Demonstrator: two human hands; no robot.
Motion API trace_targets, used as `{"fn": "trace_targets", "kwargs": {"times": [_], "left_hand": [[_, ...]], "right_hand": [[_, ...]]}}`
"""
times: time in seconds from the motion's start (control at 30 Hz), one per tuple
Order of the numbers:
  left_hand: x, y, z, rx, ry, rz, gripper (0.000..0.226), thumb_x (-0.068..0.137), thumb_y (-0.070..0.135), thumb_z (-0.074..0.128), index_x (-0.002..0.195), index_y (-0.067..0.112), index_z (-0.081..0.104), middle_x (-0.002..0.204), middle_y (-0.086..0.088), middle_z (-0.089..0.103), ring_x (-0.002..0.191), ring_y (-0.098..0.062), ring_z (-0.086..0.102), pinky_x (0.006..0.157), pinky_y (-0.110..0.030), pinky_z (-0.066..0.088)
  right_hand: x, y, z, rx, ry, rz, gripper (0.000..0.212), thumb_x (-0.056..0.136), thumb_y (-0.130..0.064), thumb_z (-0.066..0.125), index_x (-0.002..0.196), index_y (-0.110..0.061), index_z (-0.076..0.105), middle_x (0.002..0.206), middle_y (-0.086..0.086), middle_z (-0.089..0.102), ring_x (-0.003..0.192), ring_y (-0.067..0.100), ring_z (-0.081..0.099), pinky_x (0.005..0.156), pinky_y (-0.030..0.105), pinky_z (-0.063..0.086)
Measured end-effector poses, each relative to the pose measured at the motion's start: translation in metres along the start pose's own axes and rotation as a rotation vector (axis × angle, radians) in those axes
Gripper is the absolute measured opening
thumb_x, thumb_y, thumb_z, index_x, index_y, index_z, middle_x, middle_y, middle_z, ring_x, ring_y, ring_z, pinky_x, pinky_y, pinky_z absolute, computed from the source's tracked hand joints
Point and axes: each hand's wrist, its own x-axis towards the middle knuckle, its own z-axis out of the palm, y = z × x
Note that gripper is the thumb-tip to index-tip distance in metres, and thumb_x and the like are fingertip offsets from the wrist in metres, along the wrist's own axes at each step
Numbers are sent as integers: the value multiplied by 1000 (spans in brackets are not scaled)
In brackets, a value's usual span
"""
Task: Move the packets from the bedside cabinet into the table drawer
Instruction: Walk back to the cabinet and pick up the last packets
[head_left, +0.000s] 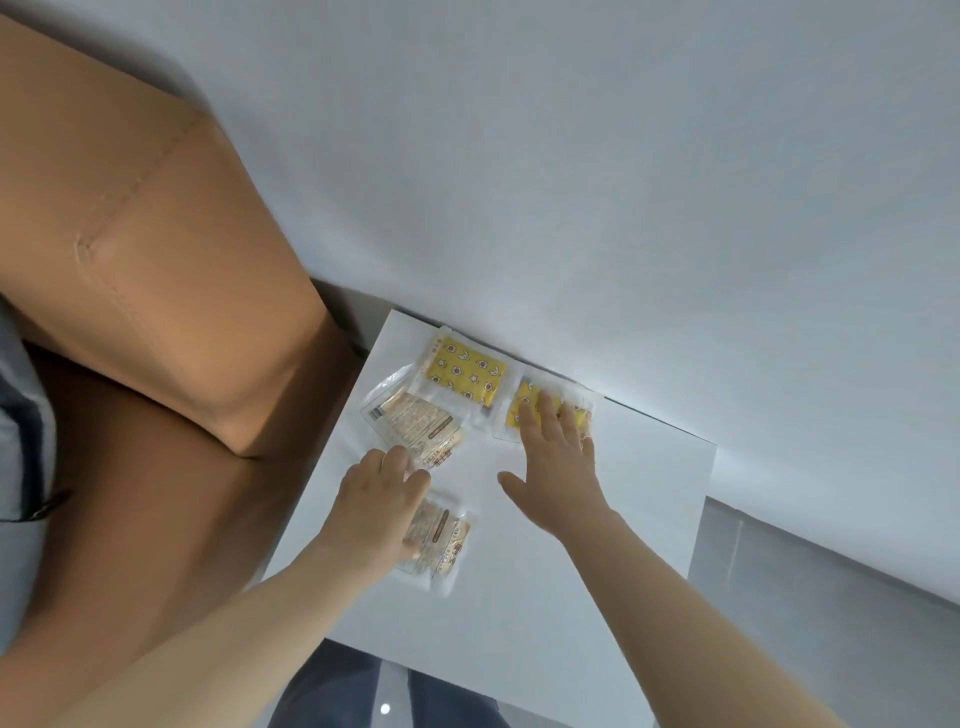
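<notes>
Four packets lie on the white bedside cabinet top (623, 493). A yellow star-patterned packet (465, 375) sits at the back by the wall. A second yellow packet (524, 410) lies to its right, with the spread fingers of my right hand (556, 467) resting flat on it. A beige printed packet (415, 421) lies on the left. My left hand (382, 493) has its fingers curled onto that packet's near edge. Another beige packet (441, 540) lies nearer me, partly hidden under my left hand and wrist. No table drawer is in view.
A tan upholstered headboard or bed side (156, 260) stands close on the left of the cabinet. A pale wall (623, 156) runs behind it. Grey floor (831, 597) shows to the right, and my dark trousers (337, 691) below the cabinet's front edge.
</notes>
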Motion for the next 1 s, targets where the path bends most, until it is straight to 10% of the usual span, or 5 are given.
{"fn": "trace_targets", "kwargs": {"times": [0.23, 0.43, 0.63, 1.0], "left_hand": [[-2, -4, 2, 2, -1, -19, 45, 80, 52, 65, 111, 22, 51, 105, 5, 48, 96, -15, 46, 86, -28, 37], [-7, -11, 4, -15, 23, -44, 71, 63, 70, 67, 108, 20, 44, 99, 5, 44, 84, -13, 38, 79, -28, 34], [-2, 6, 15, -47, 44, -56, 78, 48, 66, 79, 103, 19, 49, 96, 2, 49, 80, -14, 49, 75, -30, 42], [1, 12, 10, -112, -40, -78, 44, 78, 47, 70, 104, 21, 44, 105, 4, 49, 90, -10, 45, 81, -20, 42]], "right_hand": [[-21, 3, 18, 42, 233, -61, 42, 90, -21, 54, 133, -19, 50, 146, 4, 39, 138, 29, 32, 115, 46, 20], [10, 9, 3, 22, 91, 0, 96, 85, -30, 70, 153, -16, 4, 161, 5, -4, 149, 26, -3, 119, 42, 19], [19, 16, 2, -94, 123, -17, 117, 72, -46, 78, 153, -15, 0, 159, 4, 7, 148, 25, 4, 119, 44, 18], [5, 10, 16, 34, 187, 110, 68, 67, -25, 82, 119, -17, 39, 114, 1, 40, 105, 22, 49, 86, 31, 42]]}}
